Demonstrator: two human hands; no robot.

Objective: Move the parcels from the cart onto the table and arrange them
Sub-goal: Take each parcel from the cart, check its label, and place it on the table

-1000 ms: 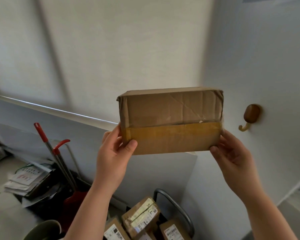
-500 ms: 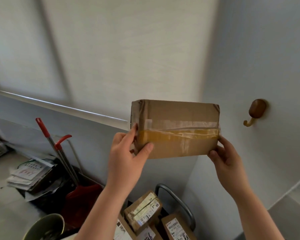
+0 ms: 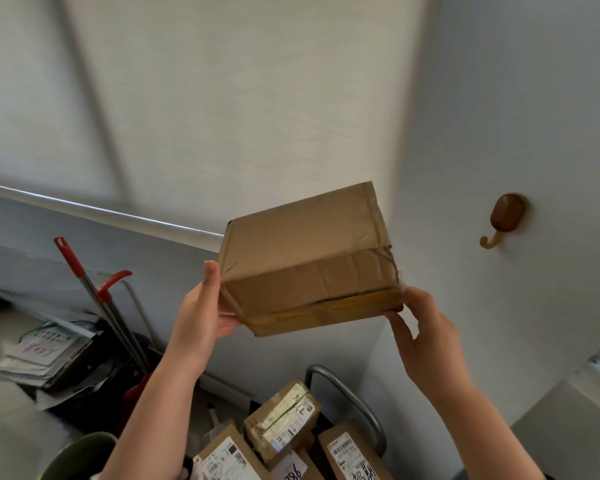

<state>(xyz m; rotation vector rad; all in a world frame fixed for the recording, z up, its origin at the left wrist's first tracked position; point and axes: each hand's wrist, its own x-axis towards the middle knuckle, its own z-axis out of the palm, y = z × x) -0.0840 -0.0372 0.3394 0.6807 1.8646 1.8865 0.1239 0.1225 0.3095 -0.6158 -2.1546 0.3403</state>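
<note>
Parcel (image 3: 309, 261) held high and tilted, probably to check its faces for a label. Left hand (image 3: 201, 313) cups the left end. Right hand (image 3: 420, 327) pinches the lower right corner. More parcels (image 3: 281, 420) sit in the cart (image 3: 347, 393) below. Surface not in view. Wall (image 3: 499, 98) has a hook (image 3: 506, 216).

A utility corner of a home or small office, though which of the two cannot be told; plain white walls meet beside a drawn roller blind (image 3: 222, 98); a wooden wall hook (image 3: 505, 218) is fixed to the right-hand wall; red-handled cleaning tools (image 3: 70, 259) lean against a low partition; a stack of papers (image 3: 45, 355) lies on the floor; labelled parcels (image 3: 281, 420) sit heaped in a cart (image 3: 359, 401) with a grey tubular handle; a green bin (image 3: 80, 455) stands near.
</note>
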